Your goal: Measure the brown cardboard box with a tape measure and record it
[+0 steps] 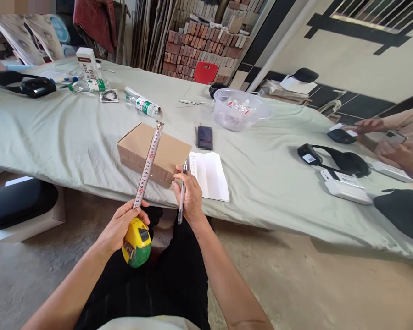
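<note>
A person seated at a cloth-covered desk (261,169) extends a yellow-and-green tape measure (137,245) over a brown cardboard box (167,158), which sits at the near edge between the two hands' reach. The fingers of the left hand (119,227) are pinching the steel blade (146,176) just above the case, which is tilted below the desk's edge. The blade slants up across the box, its hooked tip showing just past the far edge; whether metal touches cardboard cannot be told. The right hand (192,195) holds a clear-barreled pen (182,197), its fingers curled and pinching the barrel beside the box's near right corner. Just right of the box lies a sheet of white paper (213,176) with small writing along its left side, and beyond it a dark, pixelated device (205,137). Farther back are a green-labeled water bottle (142,105) on its side and a translucent plastic basin (223,112). At far right, a co-worker's hands (399,149) hold a phone (394,136) near a black headset (351,161).
</note>
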A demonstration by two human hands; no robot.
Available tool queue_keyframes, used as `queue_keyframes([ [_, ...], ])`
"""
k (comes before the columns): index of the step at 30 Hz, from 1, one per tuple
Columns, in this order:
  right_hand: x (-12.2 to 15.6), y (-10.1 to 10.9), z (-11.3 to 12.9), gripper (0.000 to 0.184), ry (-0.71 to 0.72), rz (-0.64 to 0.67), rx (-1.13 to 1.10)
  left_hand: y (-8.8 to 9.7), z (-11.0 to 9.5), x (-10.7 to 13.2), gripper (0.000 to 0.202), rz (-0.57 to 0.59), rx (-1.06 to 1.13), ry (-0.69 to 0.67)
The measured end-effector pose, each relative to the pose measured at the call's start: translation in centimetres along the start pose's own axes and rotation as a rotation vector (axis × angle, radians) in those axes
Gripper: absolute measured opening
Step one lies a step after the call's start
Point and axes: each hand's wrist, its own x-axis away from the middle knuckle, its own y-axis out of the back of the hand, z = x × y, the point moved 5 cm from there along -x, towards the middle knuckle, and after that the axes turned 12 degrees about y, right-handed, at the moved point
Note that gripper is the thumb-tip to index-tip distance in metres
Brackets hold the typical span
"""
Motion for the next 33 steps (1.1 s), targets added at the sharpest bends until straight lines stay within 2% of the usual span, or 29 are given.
queue_keyframes([
  [6, -0.8, 0.9, -0.6, 0.013, -0.006, -0.062, -0.012, -1.8, -0.2, -0.3, 0.027, 0.098, 0.009, 0.062],
  [10, -1.2, 0.7, -0.3, 0.021, 0.021, -0.032, 0.040, -2.9, -0.5, -0.8, 0.029, 0.153, -0.005, 0.098],
  [15, -1.3, 0.7, -0.3, 0.014, 0.048, -0.044, 0.066, -3.7, -1.4, -0.7, 0.032, 0.151, -0.010, 0.122],
  [21, -0.4, 1.2, 0.0, 0.015, 0.071, -0.073, 0.053, -4.8, -1.9, 0.9, 0.036, 0.141, 0.020, 0.214],
  [26, 0.9, 0.9, 1.0, 0.017, 0.131, -0.113, 0.103, -4.8, -1.5, 2.2, 0.040, 0.118, 0.046, 0.254],
  [33, 1.9, 0.6, 1.7, 0.016, 0.185, -0.125, 0.153, -4.2, -0.7, 3.1, 0.042, 0.110, 0.043, 0.242],
])
